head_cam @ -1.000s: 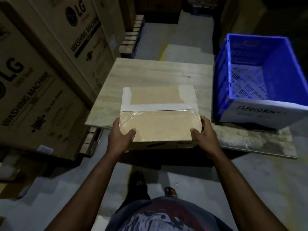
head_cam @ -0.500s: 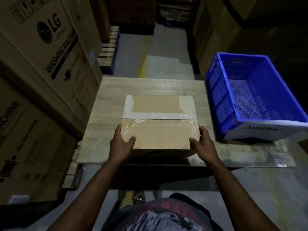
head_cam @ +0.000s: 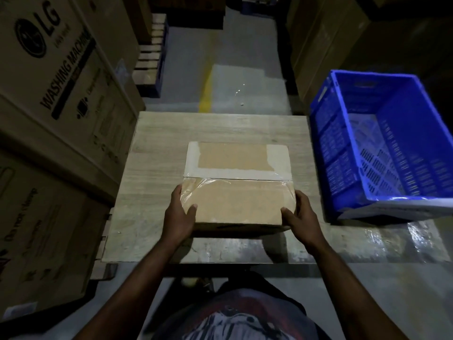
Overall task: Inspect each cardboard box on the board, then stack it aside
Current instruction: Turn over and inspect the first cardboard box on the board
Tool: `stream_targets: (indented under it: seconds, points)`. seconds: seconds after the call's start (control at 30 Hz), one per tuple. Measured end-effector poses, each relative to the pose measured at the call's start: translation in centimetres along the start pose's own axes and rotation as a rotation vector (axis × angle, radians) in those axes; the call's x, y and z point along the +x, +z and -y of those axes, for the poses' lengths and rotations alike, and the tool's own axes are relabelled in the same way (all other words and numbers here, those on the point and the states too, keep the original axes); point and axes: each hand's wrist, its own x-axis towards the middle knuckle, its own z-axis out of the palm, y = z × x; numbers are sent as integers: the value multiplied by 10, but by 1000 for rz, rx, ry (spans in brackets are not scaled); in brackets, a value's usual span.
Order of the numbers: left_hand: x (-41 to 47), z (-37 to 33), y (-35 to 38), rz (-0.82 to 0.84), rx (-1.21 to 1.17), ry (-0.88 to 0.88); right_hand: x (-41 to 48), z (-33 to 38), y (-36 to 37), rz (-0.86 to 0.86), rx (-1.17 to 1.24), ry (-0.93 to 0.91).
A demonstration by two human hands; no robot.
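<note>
My left hand [head_cam: 177, 217]: curled round the near left corner of the cardboard box [head_cam: 239, 190]. My thumb lies on the top face and my fingers wrap down the left side.
My right hand [head_cam: 302, 214]: gripping the near right corner the same way, with the thumb on top and the fingers against the right side.
Box position: over the middle of the wooden board [head_cam: 157, 148], its long near edge towards me and its top face level. I cannot tell whether its underside rests on the board or sits just above it; a dark shadow runs under the near edge.
Box surface: plain brown. White strips frame the far half, and shiny clear film [head_cam: 196, 190] covers the near half, wrinkled at the corners.
Board: pale wood grain, with a worn, glossy strip along my side.
Blue crate [head_cam: 392, 143]: to my right, on the right end of that strip, open-topped with slotted walls, apart from the box.
Large cartons [head_cam: 61, 82]: stacked close to my left, printed "LG" and "WASHING MACHINE".
Floor: grey, with a yellow line [head_cam: 205, 94] beyond the board.
</note>
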Motion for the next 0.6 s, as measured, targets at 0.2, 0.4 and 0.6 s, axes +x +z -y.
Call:
stream_targets:
  seconds: [0.2, 0.4, 0.6]
  points:
    - [5, -3, 7, -57, 47, -6, 23, -9, 0, -9, 96, 3]
    - [0, -8, 12, -94, 37, -71, 17, -12, -3, 52, 71, -16]
    - [-4, -7, 14, -84, 5, -339, 16, -13, -1, 26, 10, 61]
